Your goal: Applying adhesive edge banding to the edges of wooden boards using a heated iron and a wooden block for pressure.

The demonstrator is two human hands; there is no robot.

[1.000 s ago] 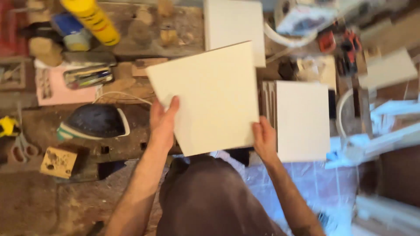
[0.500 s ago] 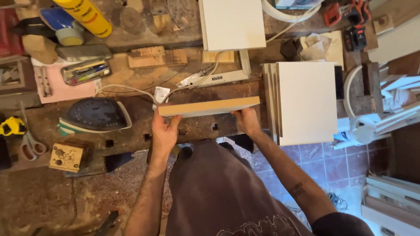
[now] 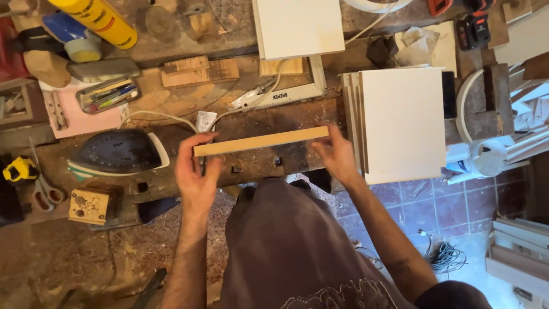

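Head view, board: pale panel (image 3: pixel 261 141) held edge-on above the dark wooden workbench (image 3: pixel 297 123), its raw tan edge facing the camera, tilted slightly up toward the right.
Head view, left hand: left hand (image 3: pixel 197 171) curled around the board's left end, thumb on the near side, fingers wrapped over the far face.
Head view, right hand: right hand (image 3: pixel 336 155) gripping the board's right end, fingers bent over the top edge, palm behind.
Head view, left of the board: clothes iron (image 3: pixel 117 151) lying flat just beside the left hand; white cord (image 3: pixel 160 116) looping from it toward the board.
Head view, right of the board: stack of white panels (image 3: pixel 397 123) near the right hand, resting on the bench's end.
Head view, beyond the board: another white panel (image 3: pixel 298 27) lying flat; metal square (image 3: pixel 286 91) beneath it.
Head view, far left of the board: yellow tape measure (image 3: pixel 19 169), scissors (image 3: pixel 43 191), yellow tube (image 3: pixel 97 19) at the top corner.
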